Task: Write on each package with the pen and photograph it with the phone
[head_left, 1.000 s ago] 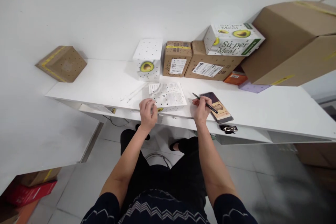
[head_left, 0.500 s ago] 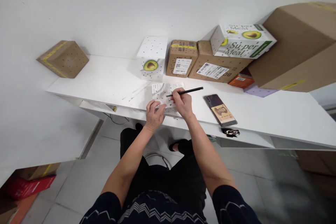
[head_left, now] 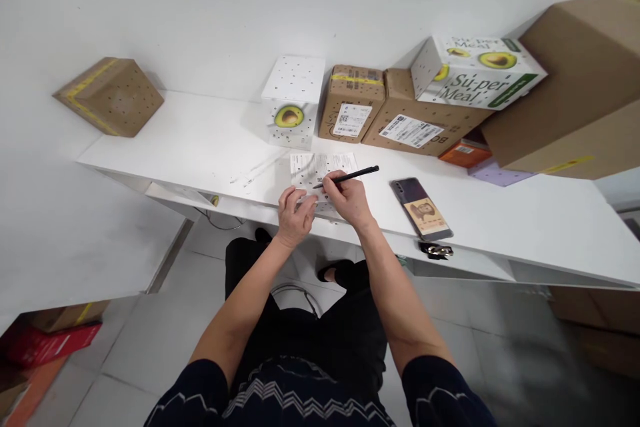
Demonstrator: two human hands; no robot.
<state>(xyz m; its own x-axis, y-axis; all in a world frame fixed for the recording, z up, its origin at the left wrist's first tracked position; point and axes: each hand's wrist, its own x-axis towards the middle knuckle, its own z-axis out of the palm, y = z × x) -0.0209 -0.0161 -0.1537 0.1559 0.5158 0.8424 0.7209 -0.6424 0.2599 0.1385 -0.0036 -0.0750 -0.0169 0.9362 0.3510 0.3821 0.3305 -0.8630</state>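
Note:
My right hand (head_left: 347,200) holds a black pen (head_left: 356,175) at a slant, its tip pointing left and down at a small white printed box (head_left: 306,171) with dark dots. On the near left edge of that box rests my left hand (head_left: 296,217), fingers curled and slightly apart. The box lies near the front edge of the white shelf table (head_left: 215,153). Just behind it stands a white box with an avocado picture (head_left: 293,119). Right of my right hand lies a phone (head_left: 425,212) with a picture on its back.
Brown cartons (head_left: 353,107) and a Su-per Meal box (head_left: 480,77) line the wall, with a large carton (head_left: 575,93) at the right. Another carton (head_left: 117,99) sits far left. A black hair clip (head_left: 436,251) is at the front edge.
The camera view has shifted slightly. The pen is a little flatter and its tip has moved slightly left and down over the white box. My left hand stays at the box's edge.

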